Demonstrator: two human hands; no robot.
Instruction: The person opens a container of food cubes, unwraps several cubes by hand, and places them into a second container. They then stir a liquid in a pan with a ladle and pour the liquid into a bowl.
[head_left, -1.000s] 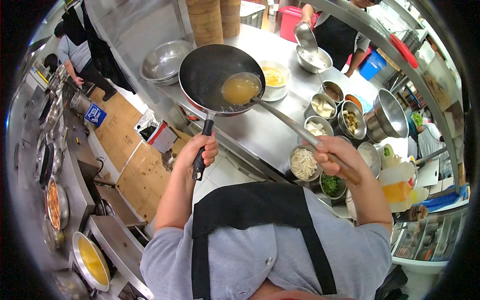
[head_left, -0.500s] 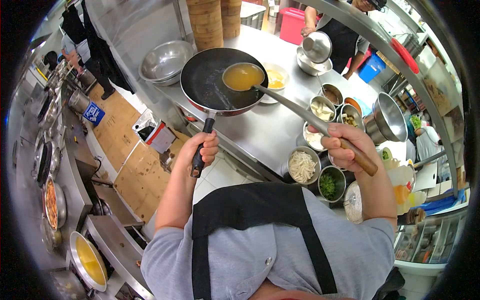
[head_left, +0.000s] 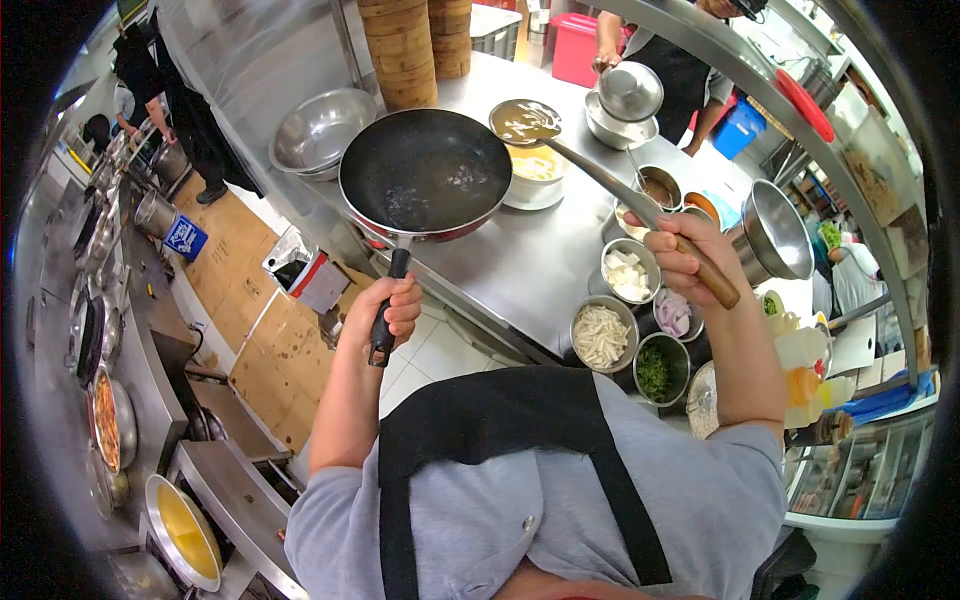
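In the head view, my left hand is wrapped round the black handle of a frying pan, which it holds up over the near left part of the steel counter. The pan's dark inside has wet, shiny patches. Closed on the wooden end of a long ladle is my right hand. The ladle's round metal bowl hangs above a white bowl of yellow liquid and overlaps its far rim. A film of yellowish liquid shows in the ladle.
Metal tubs of white strips, chopped greens and white chunks line my right side. Steel basins and bamboo steamers stand behind the pan. Across the counter a person tilts a metal bowl. Left is a stove counter.
The ladle has moved from over the pan to above the white bowl and holds much less yellow liquid. The pan has shifted slightly left and nearer.
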